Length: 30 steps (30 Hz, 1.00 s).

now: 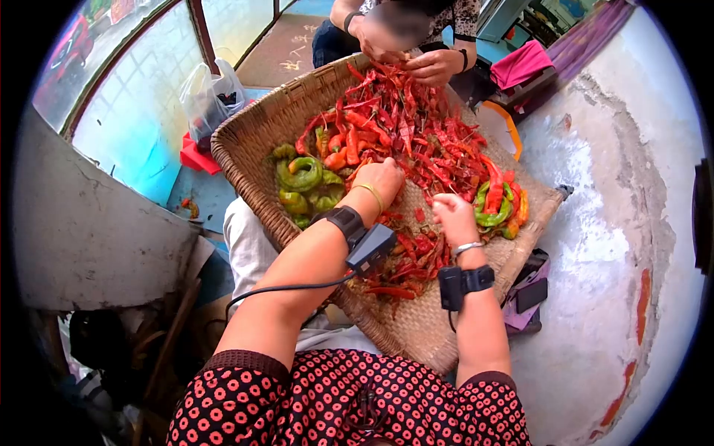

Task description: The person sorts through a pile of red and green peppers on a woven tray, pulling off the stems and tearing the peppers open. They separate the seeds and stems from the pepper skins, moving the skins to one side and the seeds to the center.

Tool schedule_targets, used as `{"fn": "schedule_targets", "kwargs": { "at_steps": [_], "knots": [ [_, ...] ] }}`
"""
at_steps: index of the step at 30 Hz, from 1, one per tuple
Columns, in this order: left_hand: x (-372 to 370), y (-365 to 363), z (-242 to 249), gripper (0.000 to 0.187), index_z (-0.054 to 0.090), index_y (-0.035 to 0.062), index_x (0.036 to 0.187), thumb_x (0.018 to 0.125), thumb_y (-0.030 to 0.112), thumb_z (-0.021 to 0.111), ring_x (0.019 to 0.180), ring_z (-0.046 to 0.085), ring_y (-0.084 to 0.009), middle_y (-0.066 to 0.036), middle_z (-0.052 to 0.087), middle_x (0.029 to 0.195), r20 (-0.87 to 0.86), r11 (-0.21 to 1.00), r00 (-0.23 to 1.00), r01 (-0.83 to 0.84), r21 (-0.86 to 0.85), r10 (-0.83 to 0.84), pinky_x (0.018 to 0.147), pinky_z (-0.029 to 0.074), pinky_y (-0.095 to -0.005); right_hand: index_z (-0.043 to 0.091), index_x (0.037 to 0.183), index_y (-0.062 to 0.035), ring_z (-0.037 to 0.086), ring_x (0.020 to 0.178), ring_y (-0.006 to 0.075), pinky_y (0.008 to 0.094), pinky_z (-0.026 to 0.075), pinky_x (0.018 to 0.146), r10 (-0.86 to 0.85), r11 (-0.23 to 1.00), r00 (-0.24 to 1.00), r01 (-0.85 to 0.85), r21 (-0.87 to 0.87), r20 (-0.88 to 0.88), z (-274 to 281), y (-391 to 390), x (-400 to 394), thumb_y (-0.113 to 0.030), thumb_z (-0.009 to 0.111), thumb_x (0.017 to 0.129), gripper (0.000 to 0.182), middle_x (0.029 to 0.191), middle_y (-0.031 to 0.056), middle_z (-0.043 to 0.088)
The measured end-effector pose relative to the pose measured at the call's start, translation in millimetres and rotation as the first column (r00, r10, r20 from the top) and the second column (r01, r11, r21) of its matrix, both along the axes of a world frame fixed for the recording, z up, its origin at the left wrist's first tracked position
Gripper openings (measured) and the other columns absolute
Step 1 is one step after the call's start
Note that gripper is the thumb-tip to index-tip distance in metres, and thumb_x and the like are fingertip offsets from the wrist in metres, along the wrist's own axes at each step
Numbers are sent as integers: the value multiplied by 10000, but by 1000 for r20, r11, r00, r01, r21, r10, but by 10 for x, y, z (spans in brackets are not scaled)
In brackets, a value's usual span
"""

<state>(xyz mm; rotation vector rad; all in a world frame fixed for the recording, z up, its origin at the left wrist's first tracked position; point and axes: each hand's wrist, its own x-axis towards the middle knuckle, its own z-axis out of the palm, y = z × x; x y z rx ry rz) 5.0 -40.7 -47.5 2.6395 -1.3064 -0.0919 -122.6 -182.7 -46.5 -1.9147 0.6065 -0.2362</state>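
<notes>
A wide woven basket (256,134) lies across my lap, with a large heap of red chili peppers (405,123) in it. My left hand (381,182) is closed at the near edge of the heap; its fingertips are hidden, so what it holds cannot be made out. To its right, my right hand (454,215) has its fingers curled together in a pinch over the woven bottom, and anything in it is too small to name. Green peppers (301,178) lie left of my left hand. A curled green pepper (494,207) rests beside my right hand. Broken red chili pieces (416,260) lie nearer me.
Across the basket, another person's hands (435,67) work at the far end of the heap. A plastic bag (208,97) stands behind the basket's left rim. On the right are a pink cloth (522,65), an orange-rimmed object (506,126) and a worn wall (595,223).
</notes>
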Motion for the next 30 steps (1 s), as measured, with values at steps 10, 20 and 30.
{"fn": "schedule_targets", "kwargs": {
  "at_steps": [10, 20, 30],
  "knots": [
    [0, 15, 58, 156, 647, 89, 819, 727, 185, 567, 786, 599, -258, -119, 609, 878, -56, 982, 997, 45, -184, -57, 674, 487, -353, 560, 810, -67, 567, 761, 335, 436, 461, 649, 163, 562, 922, -380, -734, -352, -97, 211, -47, -171, 625, 682, 177, 857, 140, 566],
    [-16, -40, 210, 200, 633, 22, 750, 706, 211, 582, 605, 587, -196, -111, 608, 652, -679, 869, 728, -272, -413, -94, 591, 465, -315, 593, 870, -68, 580, 735, 300, 388, 465, 652, 143, 717, 888, -397, -573, -437, -62, 29, -65, -86, 601, 667, 203, 764, 141, 607],
    [-26, -15, 239, 192, 621, 6, 786, 751, 186, 565, 526, 526, -114, -51, 580, 611, -773, 931, 631, -242, -274, -64, 524, 438, -269, 562, 910, -2, 470, 591, 57, 203, 397, 535, 262, 965, 964, -261, 29, -45, 169, -293, -171, 1, 518, 722, 193, 703, -21, 520]
  ]
}}
